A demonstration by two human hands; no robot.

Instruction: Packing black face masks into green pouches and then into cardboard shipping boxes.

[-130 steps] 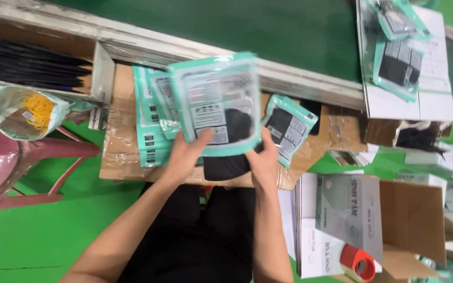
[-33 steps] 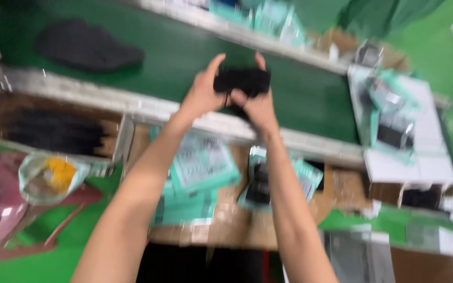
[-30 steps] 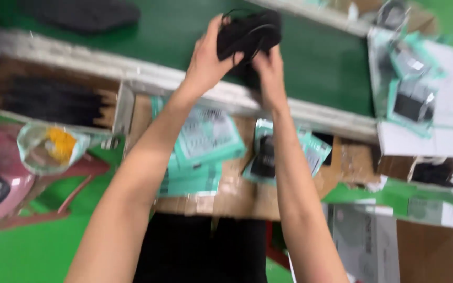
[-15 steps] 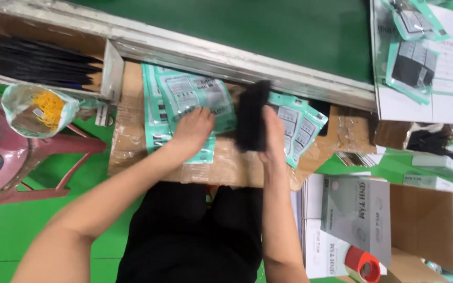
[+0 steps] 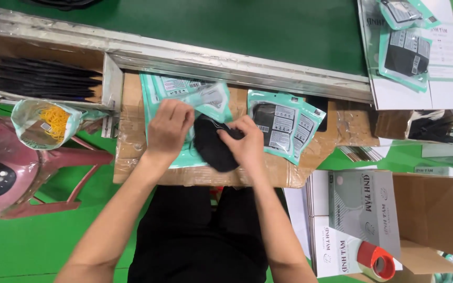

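My right hand (image 5: 248, 144) grips a folded stack of black masks (image 5: 212, 149) over the cardboard work board (image 5: 132, 141). My left hand (image 5: 168, 127) pinches the open mouth of a teal and clear pouch (image 5: 205, 99) that lies on a pile of similar empty pouches. The masks touch the pouch's opening. To the right lie filled teal pouches (image 5: 281, 123) with black masks inside.
A green conveyor belt (image 5: 247, 31) runs along the top behind a metal rail. A box of black ties (image 5: 43, 78) sits at left above a bag of yellow rubber bands (image 5: 45, 123) and a pink stool (image 5: 22, 173). White cartons (image 5: 363, 209) and red tape (image 5: 376, 260) lie at right.
My hands came back from the conveyor belt with a stack of black masks. They lowered it onto the cardboard board, and my left hand took hold of an empty pouch.
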